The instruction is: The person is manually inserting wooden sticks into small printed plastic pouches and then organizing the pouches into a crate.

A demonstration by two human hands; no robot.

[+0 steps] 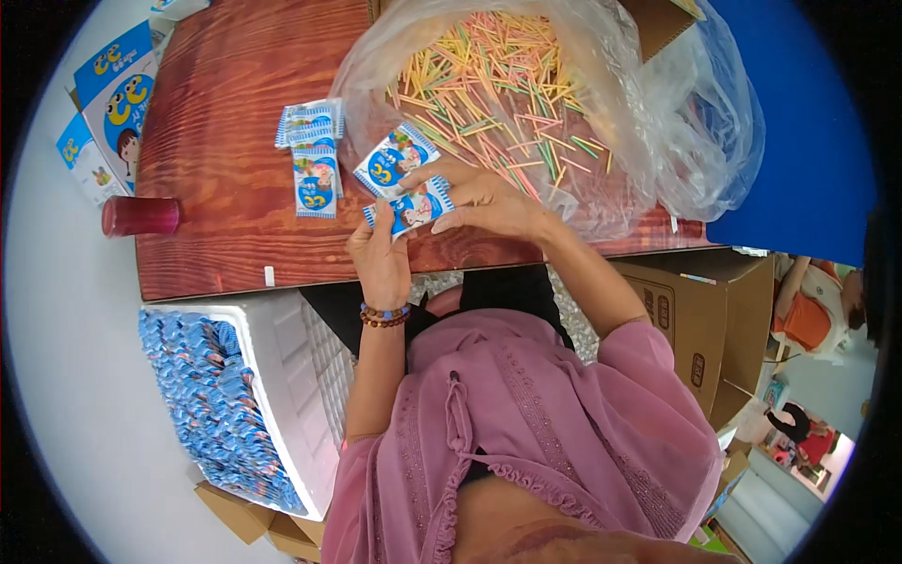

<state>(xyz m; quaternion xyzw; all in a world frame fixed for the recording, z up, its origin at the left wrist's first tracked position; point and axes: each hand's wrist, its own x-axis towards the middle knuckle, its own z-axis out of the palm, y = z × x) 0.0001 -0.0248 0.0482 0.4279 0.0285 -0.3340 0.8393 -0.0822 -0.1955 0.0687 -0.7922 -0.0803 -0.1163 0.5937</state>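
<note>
Two small blue-and-white sachets are between my hands above the table's near edge. My left hand pinches the lower sachet at its left end, with the thumb on top. My right hand grips the same sachet from the right, its fingers also reaching over the edge of the upper sachet. Whether the upper one rests on the table or is lifted, I cannot tell. Just left of my hands, several matching sachets lie overlapping in a short stack.
Thin pink, yellow and green sticks lie spread on a clear plastic bag. A dark red cup stands at the table's left edge. Below left, a white foam box holds many blue sachets; a cardboard box stands below right.
</note>
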